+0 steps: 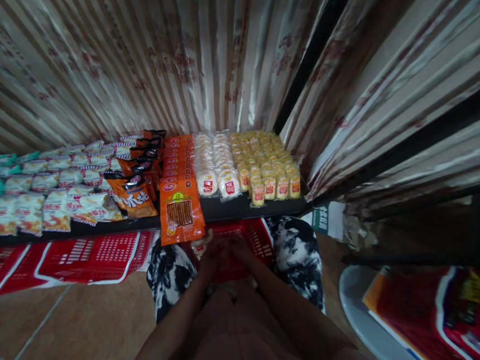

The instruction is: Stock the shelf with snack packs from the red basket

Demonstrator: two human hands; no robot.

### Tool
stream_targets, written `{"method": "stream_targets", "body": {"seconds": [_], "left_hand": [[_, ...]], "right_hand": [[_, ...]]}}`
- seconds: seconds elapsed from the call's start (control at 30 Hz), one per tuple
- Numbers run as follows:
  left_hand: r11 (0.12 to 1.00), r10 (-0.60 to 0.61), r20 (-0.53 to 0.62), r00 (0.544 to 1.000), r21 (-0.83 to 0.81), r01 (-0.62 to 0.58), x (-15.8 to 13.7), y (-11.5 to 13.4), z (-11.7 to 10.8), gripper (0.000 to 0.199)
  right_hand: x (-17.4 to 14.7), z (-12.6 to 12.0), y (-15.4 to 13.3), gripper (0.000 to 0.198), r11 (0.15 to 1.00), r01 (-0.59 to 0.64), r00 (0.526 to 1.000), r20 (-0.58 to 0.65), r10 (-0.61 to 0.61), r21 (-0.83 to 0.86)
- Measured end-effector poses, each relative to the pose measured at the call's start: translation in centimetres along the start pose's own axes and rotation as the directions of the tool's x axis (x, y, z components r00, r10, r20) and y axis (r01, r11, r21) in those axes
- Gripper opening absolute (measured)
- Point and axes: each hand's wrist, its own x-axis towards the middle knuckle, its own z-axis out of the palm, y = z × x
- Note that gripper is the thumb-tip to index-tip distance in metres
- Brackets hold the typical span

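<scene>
Low between my knees, both hands are over a red plastic basket. My left hand is closed on a small clear packet with a white and red label, at the basket's left side. Close beside it, my right hand reaches into the basket; its fingers are too dark and blurred to show whether they hold anything. Just above my left hand, an orange snack bag with a window of brown sticks overhangs the shelf edge.
A dark shelf bears white round packets, yellow packets, orange-brown bags and white bags. Red baskets stand below left. A patterned curtain hangs behind. At right is a pale round stool under red packaging.
</scene>
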Motion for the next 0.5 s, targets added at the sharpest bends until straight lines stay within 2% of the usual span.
{"method": "stream_targets", "body": {"seconds": [0.23,0.5], "left_hand": [[0.979,0.014,-0.101,0.995,0.204,0.006,0.1,-0.8,0.3,0.022],[0.963,0.051,-0.252,0.966,0.267,0.019,0.4,-1.4,0.4,0.018]], "right_hand": [[-0.4,-1.0,-1.2,0.026,0.996,-0.084,0.993,0.082,0.081,0.035],[-0.9,-2.0,-3.2,0.029,0.997,-0.039,0.995,0.098,0.032,0.064]]}}
